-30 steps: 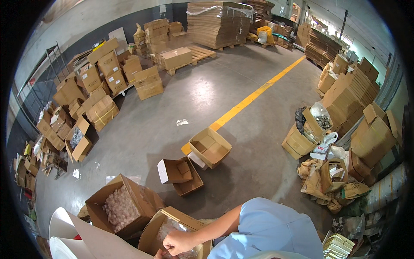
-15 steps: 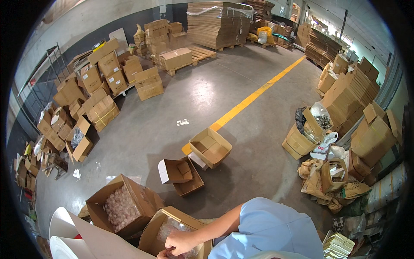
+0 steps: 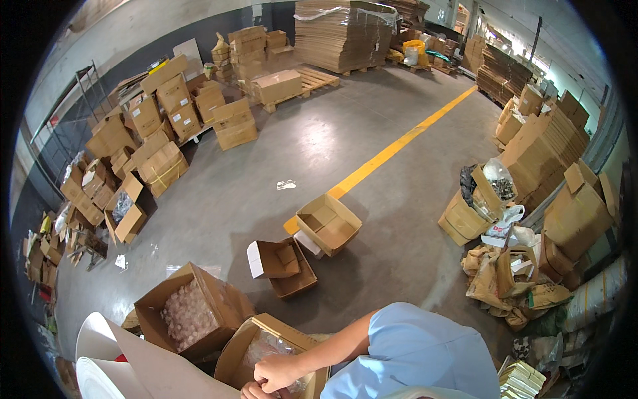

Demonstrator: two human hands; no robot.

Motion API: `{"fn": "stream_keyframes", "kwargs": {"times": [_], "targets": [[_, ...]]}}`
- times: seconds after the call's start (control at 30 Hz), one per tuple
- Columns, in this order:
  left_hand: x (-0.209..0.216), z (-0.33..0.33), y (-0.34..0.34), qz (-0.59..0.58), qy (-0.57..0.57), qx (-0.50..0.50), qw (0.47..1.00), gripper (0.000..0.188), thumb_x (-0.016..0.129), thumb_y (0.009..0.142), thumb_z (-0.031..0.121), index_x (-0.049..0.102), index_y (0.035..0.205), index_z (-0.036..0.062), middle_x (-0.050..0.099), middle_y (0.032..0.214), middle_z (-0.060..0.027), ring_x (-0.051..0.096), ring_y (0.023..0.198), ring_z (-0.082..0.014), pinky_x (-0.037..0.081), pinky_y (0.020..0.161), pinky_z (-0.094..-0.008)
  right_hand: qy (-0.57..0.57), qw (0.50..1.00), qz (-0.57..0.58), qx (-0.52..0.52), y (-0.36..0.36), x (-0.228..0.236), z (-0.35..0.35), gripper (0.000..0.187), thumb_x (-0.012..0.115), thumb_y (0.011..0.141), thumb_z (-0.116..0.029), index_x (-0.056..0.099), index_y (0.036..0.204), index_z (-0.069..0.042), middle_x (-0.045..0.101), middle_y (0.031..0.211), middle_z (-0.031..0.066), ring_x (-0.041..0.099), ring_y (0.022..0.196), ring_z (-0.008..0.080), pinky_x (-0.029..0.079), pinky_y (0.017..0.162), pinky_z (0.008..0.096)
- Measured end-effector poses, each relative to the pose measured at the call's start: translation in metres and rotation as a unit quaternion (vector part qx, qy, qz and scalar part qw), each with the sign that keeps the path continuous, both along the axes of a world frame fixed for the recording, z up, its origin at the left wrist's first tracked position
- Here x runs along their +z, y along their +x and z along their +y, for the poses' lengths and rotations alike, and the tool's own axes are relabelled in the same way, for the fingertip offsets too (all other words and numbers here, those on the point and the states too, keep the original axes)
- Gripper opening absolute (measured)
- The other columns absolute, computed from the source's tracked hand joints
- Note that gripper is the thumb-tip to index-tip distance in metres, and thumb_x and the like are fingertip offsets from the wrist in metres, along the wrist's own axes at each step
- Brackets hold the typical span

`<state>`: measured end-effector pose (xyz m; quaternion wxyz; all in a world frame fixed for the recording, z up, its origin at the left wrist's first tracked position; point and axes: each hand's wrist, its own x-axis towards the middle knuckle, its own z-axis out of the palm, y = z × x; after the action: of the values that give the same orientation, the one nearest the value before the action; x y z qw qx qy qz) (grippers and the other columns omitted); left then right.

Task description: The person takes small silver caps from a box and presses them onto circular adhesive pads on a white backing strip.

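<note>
My right hand (image 3: 276,372) is curled into a fist over an open cardboard box (image 3: 232,356) at the lower edge. Its fingers are closed on the clear plastic bag (image 3: 266,346) that lines the box. My right forearm runs back to a light blue short sleeve (image 3: 425,352). Just below and left of it, only the knuckles of my left hand (image 3: 249,391) show at the frame's edge, touching the same bag. A second open box (image 3: 226,302) full of pale, bagged small parts stands to the left.
White curved sheets (image 3: 113,372) lie at the lower left. Two empty open boxes (image 3: 282,266) (image 3: 329,223) sit on the grey concrete floor by a yellow line (image 3: 392,149). Cardboard boxes are stacked along the left wall, pallets of flat cardboard (image 3: 345,33) stand at the back, and sacks and boxes are heaped at the right.
My right hand has stayed on the bag in the box with barely any shift. The knuckles of my left hand have come into view under it.
</note>
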<state>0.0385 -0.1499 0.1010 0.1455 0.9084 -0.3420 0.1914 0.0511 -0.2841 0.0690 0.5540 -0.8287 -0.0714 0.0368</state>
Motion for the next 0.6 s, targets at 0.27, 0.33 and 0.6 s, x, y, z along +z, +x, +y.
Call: {"fn": "stream_keyframes", "kwargs": {"times": [0.27,0.33,0.6], "targets": [[-0.046,0.016,0.001,0.155,-0.215,-0.003,0.964,0.034,0.07,0.074,0.011,0.051,0.099,-0.0016,0.055,0.087,-0.0189,0.055,0.081,-0.0357,0.043,0.073,-0.0443,0.021,1.0,0.017,0.003,0.0,-0.004,0.003,0.017,0.064,0.06,-0.015,0.062,0.066,0.001,0.059,0.063,0.0206,0.059,0.06,0.0353,0.042,0.053,0.0437],[-0.043,0.01,0.001,0.133,-0.167,0.007,0.977,0.027,0.068,0.076,0.013,0.051,0.092,-0.0005,0.056,0.08,-0.0164,0.055,0.074,-0.0337,0.043,0.066,-0.0422,0.008,0.999,0.036,0.003,-0.001,-0.003,0.002,0.016,0.064,0.061,-0.014,0.062,0.067,0.001,0.06,0.063,0.0202,0.06,0.06,0.035,0.043,0.053,0.0435],[-0.029,0.013,0.015,0.235,-0.157,0.106,0.953,0.017,0.063,0.073,0.009,0.047,0.076,0.0026,0.055,0.073,-0.0184,0.055,0.068,-0.038,0.043,0.059,-0.0429,0.069,0.996,0.038,0.052,0.012,0.004,0.001,0.014,0.065,0.068,-0.013,0.063,0.071,0.0,0.063,0.067,0.0161,0.062,0.062,0.0274,0.045,0.057,0.0387]]}}
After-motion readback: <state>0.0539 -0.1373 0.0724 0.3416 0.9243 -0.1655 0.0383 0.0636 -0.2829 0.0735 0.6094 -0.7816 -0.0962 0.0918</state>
